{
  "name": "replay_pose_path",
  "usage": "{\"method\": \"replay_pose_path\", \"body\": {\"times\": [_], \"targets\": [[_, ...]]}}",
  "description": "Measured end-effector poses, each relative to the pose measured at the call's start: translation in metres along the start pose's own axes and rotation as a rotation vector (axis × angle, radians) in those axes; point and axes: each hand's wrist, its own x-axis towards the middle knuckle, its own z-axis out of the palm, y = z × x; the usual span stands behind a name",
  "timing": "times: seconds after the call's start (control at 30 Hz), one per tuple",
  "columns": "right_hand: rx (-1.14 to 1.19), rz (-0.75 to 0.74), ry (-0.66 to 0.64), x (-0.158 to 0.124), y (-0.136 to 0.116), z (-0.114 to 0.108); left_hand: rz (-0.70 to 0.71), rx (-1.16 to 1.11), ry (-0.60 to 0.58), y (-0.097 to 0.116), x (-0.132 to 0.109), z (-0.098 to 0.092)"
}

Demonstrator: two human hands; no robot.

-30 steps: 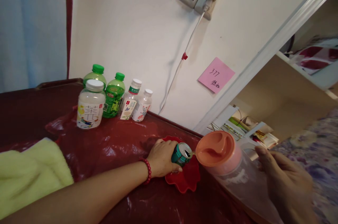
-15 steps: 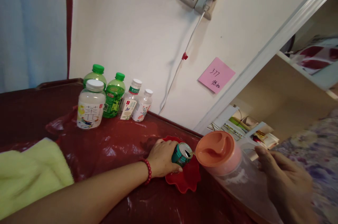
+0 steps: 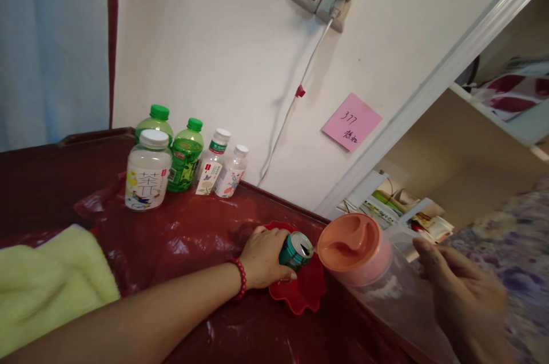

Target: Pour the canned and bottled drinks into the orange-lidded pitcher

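Note:
My left hand, with a red bead bracelet at the wrist, is closed around a green drink can. The can's top is opened and leans a little to the right. Beneath the can and hand is a red scallop-edged dish. My right hand grips the handle of a clear plastic pitcher with an orange lid. The pitcher is tilted left, its spout at the can's opening. A thin stream seems to run between them, though it is small and hard to make out.
Left of the hands, several bottles stand by the wall, among them a wide white-capped jar and a green bottle. A yellow towel lies on the dark red table. A cord hangs from a wall socket.

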Motion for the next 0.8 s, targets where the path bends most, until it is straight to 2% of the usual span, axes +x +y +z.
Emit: {"method": "replay_pose_path", "body": {"times": [0.8], "targets": [[0.028, -0.01, 0.001, -0.0015, -0.0025, 0.0, 0.011, 0.008, 0.008, -0.0014, 0.0011, 0.0019]]}}
